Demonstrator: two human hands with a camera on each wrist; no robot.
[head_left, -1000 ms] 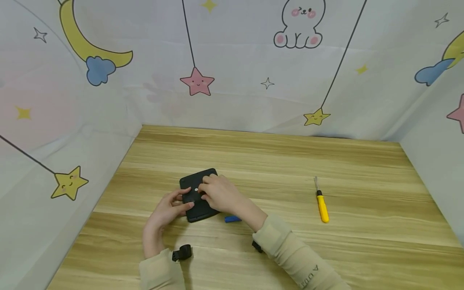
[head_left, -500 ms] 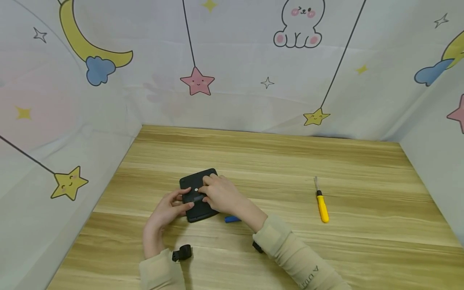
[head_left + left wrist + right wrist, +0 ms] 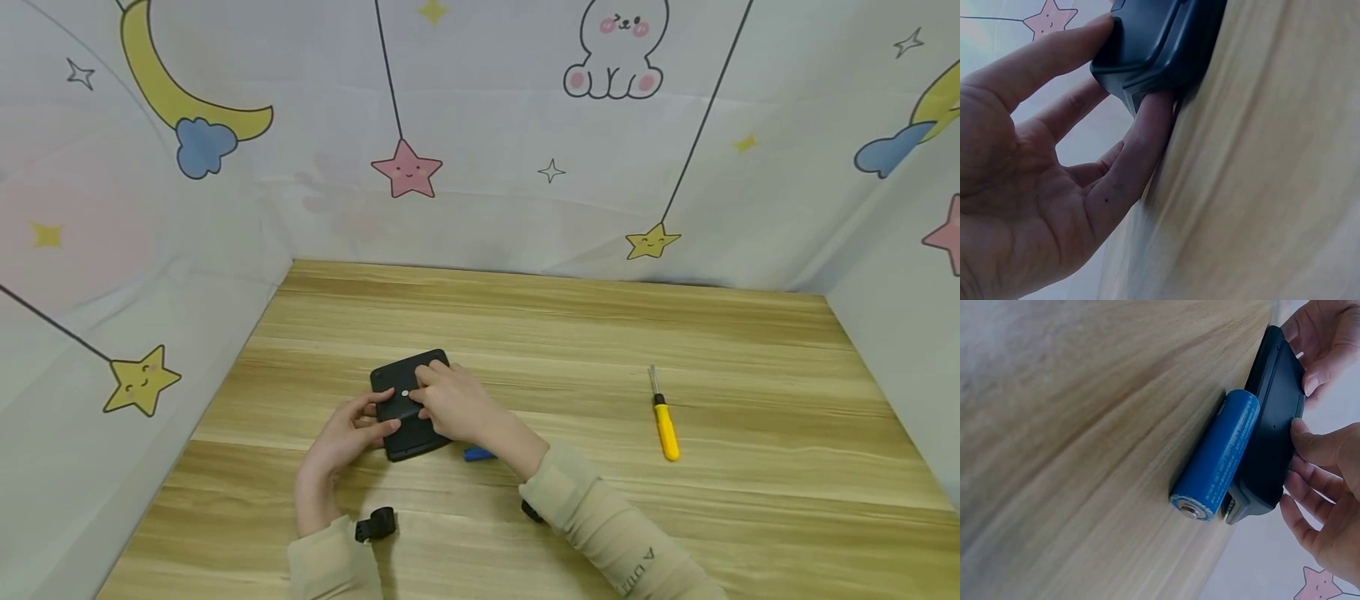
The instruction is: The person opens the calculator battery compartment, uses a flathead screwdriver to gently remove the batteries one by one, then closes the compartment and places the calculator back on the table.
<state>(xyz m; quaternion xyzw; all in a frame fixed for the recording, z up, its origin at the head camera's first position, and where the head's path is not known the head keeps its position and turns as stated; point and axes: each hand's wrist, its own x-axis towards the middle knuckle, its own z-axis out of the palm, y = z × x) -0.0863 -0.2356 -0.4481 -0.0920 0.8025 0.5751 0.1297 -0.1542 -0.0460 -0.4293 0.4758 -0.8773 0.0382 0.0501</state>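
A flat black device (image 3: 414,433), rounded at the corners, lies back up on the table, with a small white round spot (image 3: 405,392) on its back. My left hand (image 3: 347,432) grips its left edge, thumb on top; in the left wrist view a finger (image 3: 1150,125) reaches under the raised rim. With bent fingers, my right hand (image 3: 457,406) presses on the device's back, covering part of its right side. Beside the device lies a blue cylindrical battery (image 3: 1217,456), its metal end showing in the right wrist view and my right forearm partly over it in the head view.
To the right lies a screwdriver (image 3: 666,429) with a yellow handle, its metal tip pointing away. A wood-patterned table (image 3: 570,333) carries everything. White cloth (image 3: 495,217) printed with stars and moons rises behind and at both sides.
The right fingers have shifted slightly on the device's back. A lighter strip seen between the hands half a second ago is dark now. Left hand, battery and screwdriver stay put.
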